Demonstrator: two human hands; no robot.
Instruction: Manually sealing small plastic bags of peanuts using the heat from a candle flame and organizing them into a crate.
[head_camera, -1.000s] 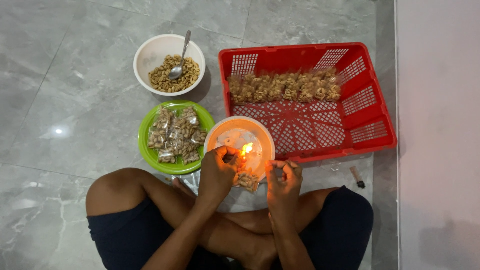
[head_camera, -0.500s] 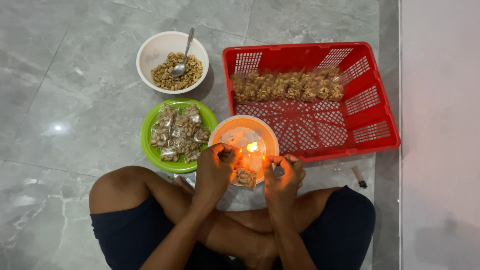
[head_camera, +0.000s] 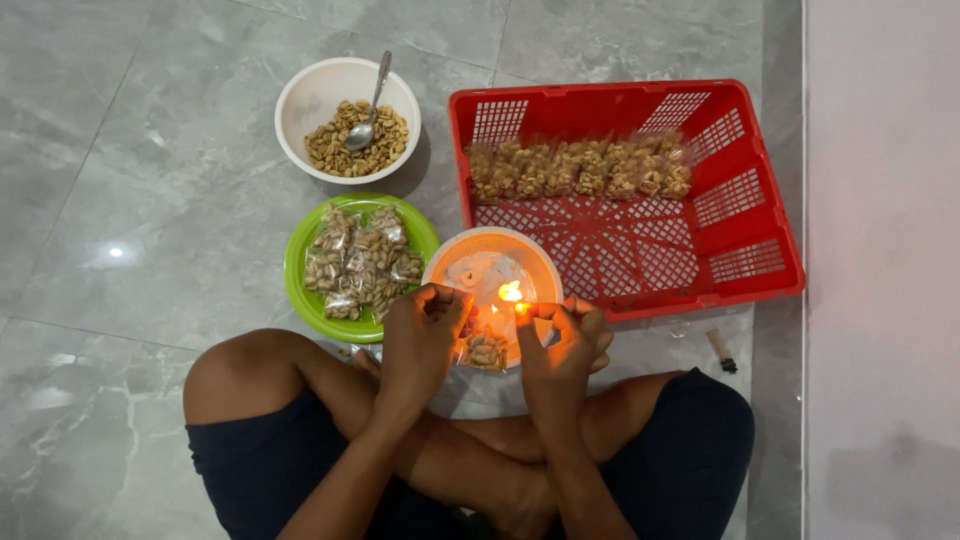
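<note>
Person sits cross-legged on grey marble-pattern floor tiles (head_camera: 150, 180), head view looks straight down

Left hand (head_camera: 420, 340) and right hand (head_camera: 560, 345) both pinch one small clear packet of peanuts (head_camera: 485, 350) between them. Packet hangs just below the fingertips, its top edge held up at a small flame (head_camera: 511, 292). Left fingers (head_camera: 445, 298) curled closed on the packet's left corner, right fingers (head_camera: 565, 308) closed on its right corner. Flame sits between the two hands, right at the packet's top edge

Flame burns over an orange-rimmed round bowl (head_camera: 455, 262) on the floor, just ahead of the hands; what it burns from is too small to tell

Packages around:
- green round plate (head_camera: 300, 290), left of the orange bowl, touching or nearly so, carries a pile of small clear filled packets (head_camera: 360, 262), squarish, contents tan
- white bowl (head_camera: 310, 100), farther out behind the green plate, holds loose peanuts (head_camera: 350, 150) with a metal spoon (head_camera: 368, 105) stuck in, handle leaning on the far rim
- red plastic basket (head_camera: 760, 250) with slotted walls, right of the bowls, holds a row of filled clear packets (head_camera: 580, 170) along its far side; near half of its mesh bottom is bare

Small dark stub-like item (head_camera: 720, 350) on the floor by the basket's near right corner, cannot tell what it is
</note>
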